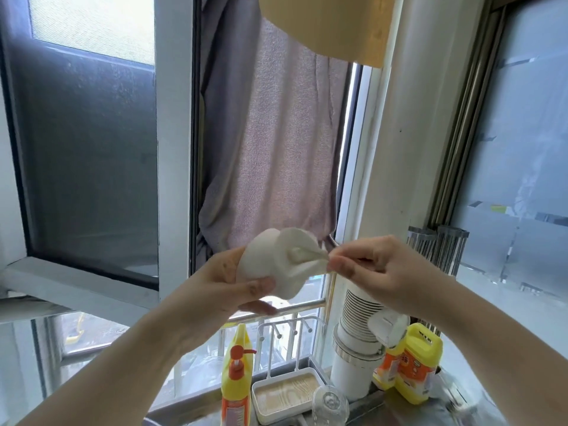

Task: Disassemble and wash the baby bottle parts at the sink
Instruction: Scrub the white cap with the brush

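I hold a white rounded bottle part [264, 259] raised in front of the window. My left hand [227, 281] grips it from below and behind, thumb across its front. A white cloth or tissue [304, 256] covers its open end and bunches to a point on the right. My right hand [368, 265] pinches that bunched tip between thumb and fingers. A clear glass-like bottle or cup [330, 404] stands on the counter at the bottom, below both hands.
On the sill stand a yellow pump bottle [236, 373], a white drying rack with tray [285, 392], a white canister under a stack of paper cups [359, 333], and a yellow detergent jug [412, 361]. A towel [276, 149] hangs in the window.
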Demonstrator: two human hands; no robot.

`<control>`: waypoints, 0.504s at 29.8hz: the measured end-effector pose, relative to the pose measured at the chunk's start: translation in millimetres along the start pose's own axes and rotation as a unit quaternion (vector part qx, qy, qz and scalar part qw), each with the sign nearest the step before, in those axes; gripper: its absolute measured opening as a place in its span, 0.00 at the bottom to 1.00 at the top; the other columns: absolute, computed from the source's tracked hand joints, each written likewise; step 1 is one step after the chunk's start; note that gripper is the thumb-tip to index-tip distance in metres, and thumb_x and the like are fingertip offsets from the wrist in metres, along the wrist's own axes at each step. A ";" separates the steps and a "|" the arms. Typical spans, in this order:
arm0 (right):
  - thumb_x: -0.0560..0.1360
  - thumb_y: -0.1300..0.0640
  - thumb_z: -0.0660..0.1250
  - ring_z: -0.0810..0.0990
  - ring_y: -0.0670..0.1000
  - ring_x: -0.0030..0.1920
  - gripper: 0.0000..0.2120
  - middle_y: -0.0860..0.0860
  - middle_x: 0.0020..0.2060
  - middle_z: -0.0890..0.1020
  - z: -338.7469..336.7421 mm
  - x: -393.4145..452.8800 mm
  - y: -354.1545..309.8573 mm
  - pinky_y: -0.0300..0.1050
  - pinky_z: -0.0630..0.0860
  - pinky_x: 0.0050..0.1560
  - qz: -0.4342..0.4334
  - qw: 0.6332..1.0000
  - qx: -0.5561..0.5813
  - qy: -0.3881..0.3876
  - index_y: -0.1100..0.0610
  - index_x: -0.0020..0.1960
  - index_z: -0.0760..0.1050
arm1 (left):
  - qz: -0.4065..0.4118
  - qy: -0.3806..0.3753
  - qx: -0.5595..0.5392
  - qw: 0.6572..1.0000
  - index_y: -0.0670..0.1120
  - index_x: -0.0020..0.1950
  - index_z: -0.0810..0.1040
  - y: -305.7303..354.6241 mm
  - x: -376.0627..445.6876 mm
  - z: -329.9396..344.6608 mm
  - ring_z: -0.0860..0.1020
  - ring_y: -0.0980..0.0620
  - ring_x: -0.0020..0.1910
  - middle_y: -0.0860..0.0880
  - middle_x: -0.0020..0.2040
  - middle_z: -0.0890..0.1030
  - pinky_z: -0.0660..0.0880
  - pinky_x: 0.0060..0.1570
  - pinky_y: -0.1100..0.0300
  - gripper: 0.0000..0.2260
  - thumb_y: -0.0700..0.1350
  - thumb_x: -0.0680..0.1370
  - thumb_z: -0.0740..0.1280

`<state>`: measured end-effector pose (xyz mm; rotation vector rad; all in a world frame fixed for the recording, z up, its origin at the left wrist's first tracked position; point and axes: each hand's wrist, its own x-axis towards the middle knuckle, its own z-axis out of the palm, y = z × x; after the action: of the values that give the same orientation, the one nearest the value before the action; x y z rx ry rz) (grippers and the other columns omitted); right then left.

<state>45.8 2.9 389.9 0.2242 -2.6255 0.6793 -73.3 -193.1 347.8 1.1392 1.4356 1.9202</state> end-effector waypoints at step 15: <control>0.71 0.39 0.58 0.64 0.43 0.21 0.17 0.50 0.22 0.72 9.8 2.8 1.8 0.32 0.60 0.23 -0.026 0.999 0.028 0.037 0.48 0.45 0.80 | 0.009 -0.019 -0.022 1.000 0.52 0.49 0.85 -5.7 1.2 -1.5 0.82 0.45 0.48 0.46 0.48 0.84 0.81 0.43 0.58 0.15 0.35 0.67 0.71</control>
<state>39.4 -0.6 382.6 0.2775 -2.5241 0.7297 -75.8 -191.1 342.7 1.1657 1.3605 1.9224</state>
